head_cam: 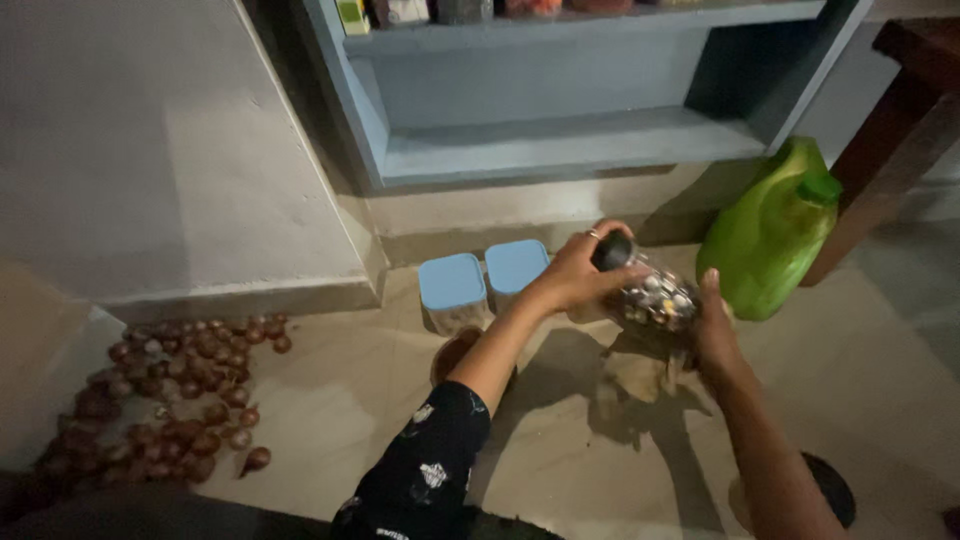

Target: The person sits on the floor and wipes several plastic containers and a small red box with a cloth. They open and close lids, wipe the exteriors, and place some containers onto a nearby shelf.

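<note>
glossy green plastic jug (772,238), clear shiny jar (655,295) with dark lid, matt blue plastic lids (483,273), smooth pale stone-like floor (880,380), papery onions (185,395).

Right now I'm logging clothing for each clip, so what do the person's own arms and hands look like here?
The left arm wears a short dark sleeve with small pale printed motifs. The left hand has a ring on one finger. The right arm and right hand are bare, no sleeve showing.

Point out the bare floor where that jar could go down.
Bare floor lies between the onions and the left arm, and right of the green jug. It is crowded by the two blue-lidded tubs and under the jar.
</note>
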